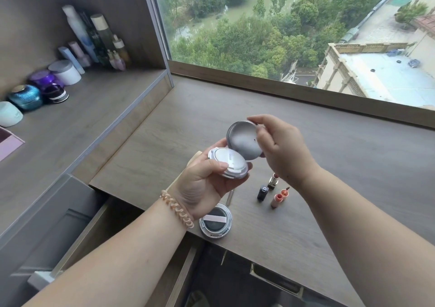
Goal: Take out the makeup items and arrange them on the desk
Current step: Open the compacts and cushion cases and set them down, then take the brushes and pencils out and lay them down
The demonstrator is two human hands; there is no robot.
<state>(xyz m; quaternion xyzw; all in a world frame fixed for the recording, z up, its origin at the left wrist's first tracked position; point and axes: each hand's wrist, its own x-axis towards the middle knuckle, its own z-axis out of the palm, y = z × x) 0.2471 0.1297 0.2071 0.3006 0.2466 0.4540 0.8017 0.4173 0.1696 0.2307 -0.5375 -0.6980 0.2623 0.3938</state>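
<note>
Above the desk (306, 142), w/ the window behind and a shelf of jars to the left, the whole scene hangs on one held thing: an open cushion compact (229, 163). All places below are given relative to it.

Desk: wood, bare and roomy to the right of the compact and beyond it; near edge below, w/ an open drawer (131, 231) lower-left.

Left hand (204, 184): under and left of the compact, clamped round its base, thumb on the rim. Right hand (280, 151): just right of it, fingertips pinched on the raised lid (243, 141). Lid stands up from the hinge at the far side, mirror toward the camera. Right hand is nearer the lid, so closing it looks like that hand's job, pressing down toward the base.

Smaller bits below the compact, on the desk: a second compact (215, 223) straight below near the edge; three lipsticks (270, 190) lower-right, close together. Free spot for setting down, prob. right of the lipsticks.
</note>
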